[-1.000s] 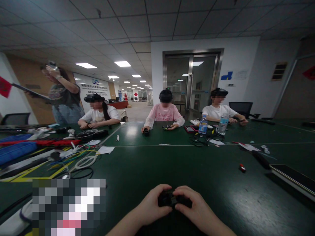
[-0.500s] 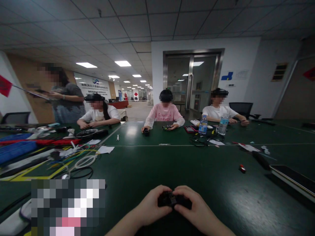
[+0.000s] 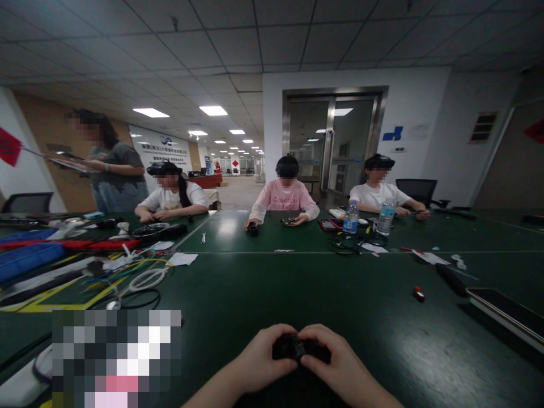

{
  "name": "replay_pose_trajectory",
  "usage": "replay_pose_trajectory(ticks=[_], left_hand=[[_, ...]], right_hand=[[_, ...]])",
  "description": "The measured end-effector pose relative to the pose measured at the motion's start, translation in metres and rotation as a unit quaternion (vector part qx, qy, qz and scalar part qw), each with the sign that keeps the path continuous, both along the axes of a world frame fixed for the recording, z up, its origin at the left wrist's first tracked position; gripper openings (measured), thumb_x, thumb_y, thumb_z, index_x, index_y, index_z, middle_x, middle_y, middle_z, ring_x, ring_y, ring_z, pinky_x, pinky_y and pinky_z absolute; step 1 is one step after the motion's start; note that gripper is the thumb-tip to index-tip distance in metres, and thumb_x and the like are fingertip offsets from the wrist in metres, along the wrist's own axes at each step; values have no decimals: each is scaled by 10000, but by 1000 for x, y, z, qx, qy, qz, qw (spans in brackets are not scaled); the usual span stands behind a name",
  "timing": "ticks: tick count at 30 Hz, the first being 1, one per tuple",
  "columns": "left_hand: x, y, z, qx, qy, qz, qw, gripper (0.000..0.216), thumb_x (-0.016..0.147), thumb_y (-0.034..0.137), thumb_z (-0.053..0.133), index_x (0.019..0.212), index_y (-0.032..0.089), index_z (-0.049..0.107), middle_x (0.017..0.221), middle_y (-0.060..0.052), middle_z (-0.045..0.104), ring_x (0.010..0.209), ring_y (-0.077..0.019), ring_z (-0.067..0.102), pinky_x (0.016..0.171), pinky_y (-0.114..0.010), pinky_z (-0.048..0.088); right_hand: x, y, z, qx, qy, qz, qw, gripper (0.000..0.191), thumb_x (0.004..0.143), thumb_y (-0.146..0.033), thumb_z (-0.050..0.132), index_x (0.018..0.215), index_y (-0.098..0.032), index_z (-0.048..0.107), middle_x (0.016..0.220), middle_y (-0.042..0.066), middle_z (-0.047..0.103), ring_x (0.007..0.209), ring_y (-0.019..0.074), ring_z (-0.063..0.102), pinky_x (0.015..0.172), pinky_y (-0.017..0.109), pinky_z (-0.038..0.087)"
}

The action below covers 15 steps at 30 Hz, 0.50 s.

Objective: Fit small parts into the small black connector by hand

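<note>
Close to the front edge of the dark green table, my left hand and my right hand both grip a small black object. My left fingers and thumb curl around its left end; the right ones pinch its right end. It has a greyish part at its middle, between my thumbs. The fingers cover much of it and the picture is dark, so its kind cannot be made out.
Cables and blue trays crowd the left side. Right of my hands lie a small red-and-black item and a flat dark device. Across the table sit several people near two water bottles; another person stands at left.
My hands and the black object stay almost in place, sitting slightly lower in the picture. The standing person at left has shifted the papers a little.
</note>
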<state>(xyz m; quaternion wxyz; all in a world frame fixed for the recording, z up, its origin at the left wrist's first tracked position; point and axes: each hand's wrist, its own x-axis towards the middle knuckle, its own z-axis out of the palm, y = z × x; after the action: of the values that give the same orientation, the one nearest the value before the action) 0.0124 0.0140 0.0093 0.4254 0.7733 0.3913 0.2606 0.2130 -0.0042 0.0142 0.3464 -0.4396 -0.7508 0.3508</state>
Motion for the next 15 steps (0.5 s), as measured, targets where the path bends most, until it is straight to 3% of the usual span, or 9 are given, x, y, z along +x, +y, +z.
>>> replay_pose_trajectory(ticks=[15], left_hand=[[1, -1, 2, 7, 2, 5, 1000, 416, 698, 166, 655, 1108, 179, 582, 1010, -27, 636, 923, -199, 588, 808, -273, 448]], right_hand=[[1, 3, -4, 0, 3, 4, 1000, 246, 732, -147, 615, 959, -235, 644, 1006, 28, 652, 962, 204, 604, 843, 311, 470]])
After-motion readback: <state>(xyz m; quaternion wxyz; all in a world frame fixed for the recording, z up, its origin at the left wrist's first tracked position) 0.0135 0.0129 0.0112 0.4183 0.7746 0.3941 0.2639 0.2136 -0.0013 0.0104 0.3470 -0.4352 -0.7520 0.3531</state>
